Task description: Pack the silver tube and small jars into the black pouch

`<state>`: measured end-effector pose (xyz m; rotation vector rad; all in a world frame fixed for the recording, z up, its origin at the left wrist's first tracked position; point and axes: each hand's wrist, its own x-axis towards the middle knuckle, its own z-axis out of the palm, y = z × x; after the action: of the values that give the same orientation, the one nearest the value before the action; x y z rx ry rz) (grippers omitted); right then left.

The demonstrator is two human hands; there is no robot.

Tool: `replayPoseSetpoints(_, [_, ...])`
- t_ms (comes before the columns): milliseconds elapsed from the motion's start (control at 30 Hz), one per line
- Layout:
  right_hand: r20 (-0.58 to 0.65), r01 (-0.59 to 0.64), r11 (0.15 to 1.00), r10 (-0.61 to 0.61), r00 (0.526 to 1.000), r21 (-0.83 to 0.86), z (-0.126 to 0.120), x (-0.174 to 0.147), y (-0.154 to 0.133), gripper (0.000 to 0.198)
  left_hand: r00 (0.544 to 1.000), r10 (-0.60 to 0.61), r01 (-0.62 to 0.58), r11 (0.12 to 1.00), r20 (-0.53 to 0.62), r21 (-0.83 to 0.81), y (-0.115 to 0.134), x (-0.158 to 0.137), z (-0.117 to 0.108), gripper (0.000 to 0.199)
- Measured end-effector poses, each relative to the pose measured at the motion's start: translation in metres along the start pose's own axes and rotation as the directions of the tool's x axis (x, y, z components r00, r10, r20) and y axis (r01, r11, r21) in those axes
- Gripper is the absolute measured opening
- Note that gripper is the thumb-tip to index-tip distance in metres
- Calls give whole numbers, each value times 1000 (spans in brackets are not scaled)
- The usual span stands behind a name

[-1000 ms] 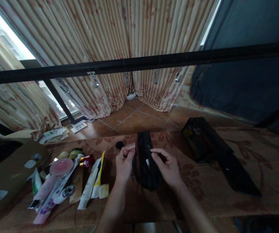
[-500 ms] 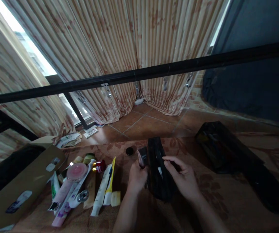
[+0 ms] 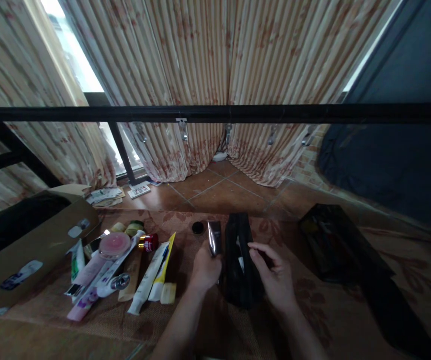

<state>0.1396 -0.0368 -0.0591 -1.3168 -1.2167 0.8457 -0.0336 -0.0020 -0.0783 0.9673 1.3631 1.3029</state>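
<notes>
A black zip pouch (image 3: 238, 287) lies in front of me with its top slit open and something white showing inside. My left hand (image 3: 206, 267) is closed around a shiny dark tube (image 3: 214, 236), just left of the pouch. On the pouch's right edge, my right hand (image 3: 273, 275) pinches the fabric between thumb and fingers. A small round black lid (image 3: 197, 228) rests on the cloth beyond my left hand. To the left lie a white tube (image 3: 149, 280), a yellow tube (image 3: 169, 255) and a red jar (image 3: 148, 243).
More cosmetics, among them a pink round container (image 3: 114, 245), lie in a heap at left beside a cardboard box (image 3: 50, 250). A black mesh bag (image 3: 328, 245) sits at right. Beyond the cloth runs a black rail (image 3: 207, 114) before patterned curtains (image 3: 192, 60).
My left hand has drawn the tube slightly left, apart from the pouch, and turned its shiny side up. My right hand stays on the pouch edge. The head view has tilted level.
</notes>
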Motion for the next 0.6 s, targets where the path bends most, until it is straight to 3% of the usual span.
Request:
replayPoseSetpoints(167, [-6, -9, 1000, 9, 1000, 13, 1, 0, -2, 27, 996, 36, -41, 997, -81, -61, 13, 5, 0, 21])
replayPoseSetpoints(400, [-4, 17, 1000, -17, 1000, -4, 1, 0, -4, 24, 988, -155, 141, 913, -7, -383, 27, -3, 4, 29])
replayPoseSetpoints(600, [-9, 40, 999, -40, 999, 7, 1, 1, -4, 22, 954, -279, 296, 828, 108, -477, 44, -6, 5, 28])
